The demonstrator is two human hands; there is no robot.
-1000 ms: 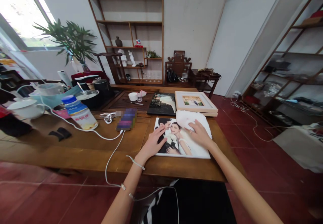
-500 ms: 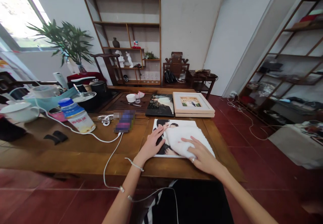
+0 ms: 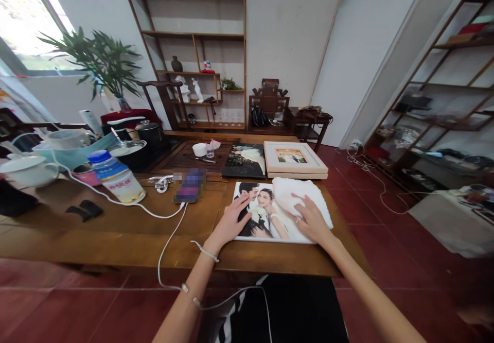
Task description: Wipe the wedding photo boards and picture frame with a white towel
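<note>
A wedding photo panel (image 3: 270,224) with a white edge lies flat on the wooden table in front of me. My left hand (image 3: 234,218) rests on its left side, fingers spread over the printed dark suit. A fluffy white cloth (image 3: 318,196) covers the panel's upper right part and reaches past its right edge. My right hand (image 3: 311,220) presses on this cloth, its fingers bent into the folds and the thumb side partly hidden. The two printed heads show between my hands.
Behind the panel lie a dark photo panel (image 3: 244,160) and a light wooden picture frame (image 3: 297,158). To the left are a phone (image 3: 191,186) with a white cable (image 3: 164,250), a blue-capped jar (image 3: 118,177), a black pot (image 3: 133,150) and a white lidded pot (image 3: 31,170).
My right hand has moved the white cloth up and to the right across the panel, uncovering a printed face and white dress. My left hand has stayed in place.
</note>
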